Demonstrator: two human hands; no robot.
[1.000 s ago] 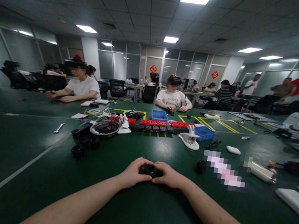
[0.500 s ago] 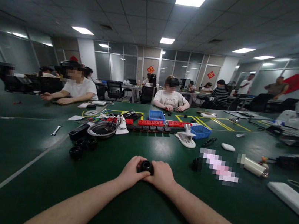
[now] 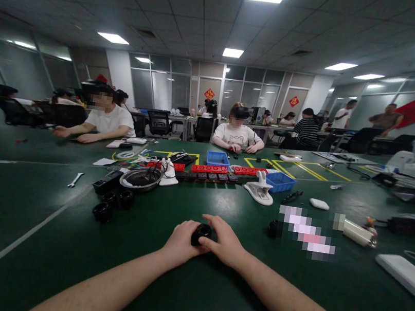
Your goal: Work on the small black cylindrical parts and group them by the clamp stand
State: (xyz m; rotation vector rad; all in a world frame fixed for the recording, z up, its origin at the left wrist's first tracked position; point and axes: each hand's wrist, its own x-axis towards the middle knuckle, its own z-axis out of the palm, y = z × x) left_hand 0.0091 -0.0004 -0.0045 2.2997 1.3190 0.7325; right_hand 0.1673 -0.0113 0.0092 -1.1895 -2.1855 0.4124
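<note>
Low over the green table, in the middle of the head view, a black round part (image 3: 203, 231) with a hole in its top sits between my two hands. My left hand (image 3: 181, 240) is closed round its left side. My right hand (image 3: 226, 241) reaches about it from the right, thumb against the near side and fingers stretched behind the top; a dark gap shows beside the palm. Several similar black round parts (image 3: 102, 211) stand to the left, and another black part (image 3: 273, 229) is on the right.
Beyond my hands are a metal bowl (image 3: 141, 179), red power-strip pieces (image 3: 209, 169), a blue tray (image 3: 280, 182) and a white clip base (image 3: 260, 192). A wrench (image 3: 75, 180) lies left, a white strip (image 3: 407, 279) right. A co-worker (image 3: 238, 137) sits opposite.
My right hand has loosened and its fingers have spread, with the index finger lifted over the far side of the part. The left hand stays round it. The view has shifted slightly.
</note>
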